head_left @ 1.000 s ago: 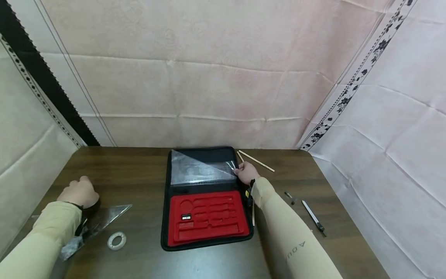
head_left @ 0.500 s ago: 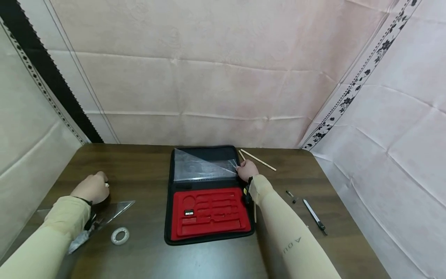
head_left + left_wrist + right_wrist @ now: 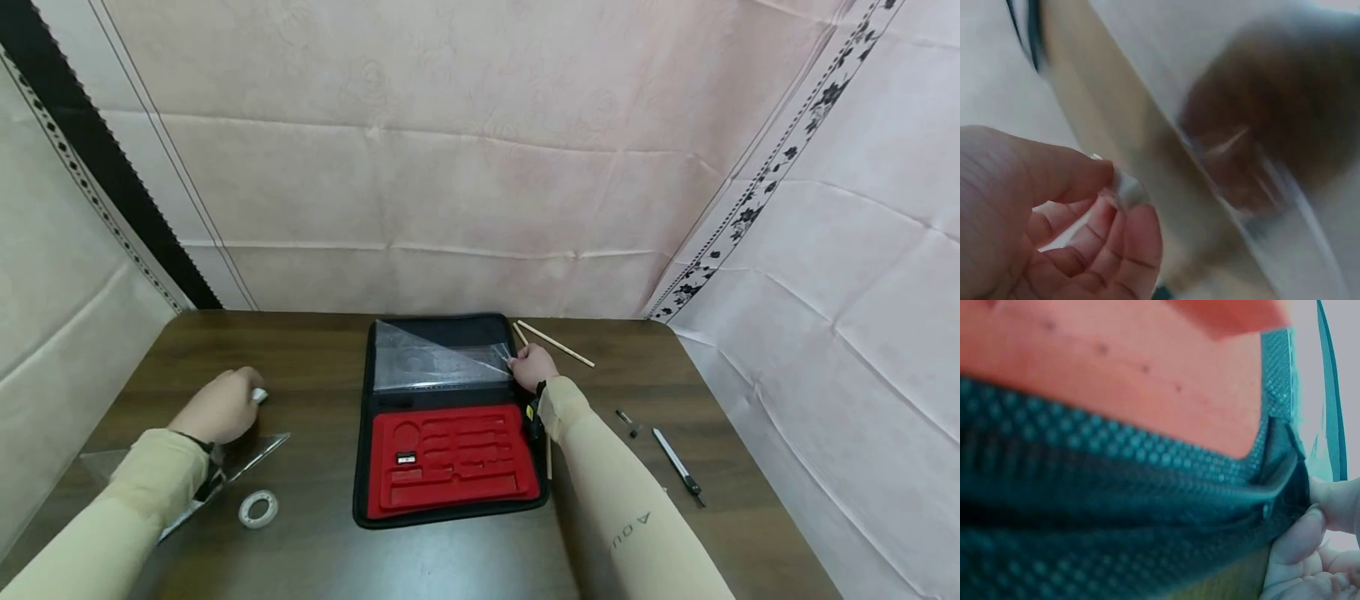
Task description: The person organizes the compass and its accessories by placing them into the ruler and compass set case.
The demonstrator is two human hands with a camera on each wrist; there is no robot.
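Note:
A zippered black case (image 3: 358,467) lies unfolded on the table, with a red moulded tray (image 3: 450,492) in its near half and a clear plastic pocket (image 3: 420,371) in its far half. At the pocket's right edge, my right hand (image 3: 534,367) pinches the creased plastic; the right wrist view shows its fingers (image 3: 1300,540) against the case's black side, the grip partly hidden. My left hand (image 3: 225,406) holds a small whitish piece (image 3: 1127,189) between thumb and fingertips, its kind unclear. Under that forearm lies a clear set square (image 3: 258,454). A small metal sharpener (image 3: 406,457) sits in the tray.
A white tape roll (image 3: 258,509) lies left of the case. Thin wooden sticks (image 3: 557,343) lie at its far right. Further right are a compass-like tool (image 3: 677,465) and a small dark-ended piece (image 3: 627,423). Cloth hangs behind the table.
My left hand has moved right and away from me, toward the case, bringing the small whitish piece into sight. My right hand stays at the pocket's edge. The view has shifted slightly.

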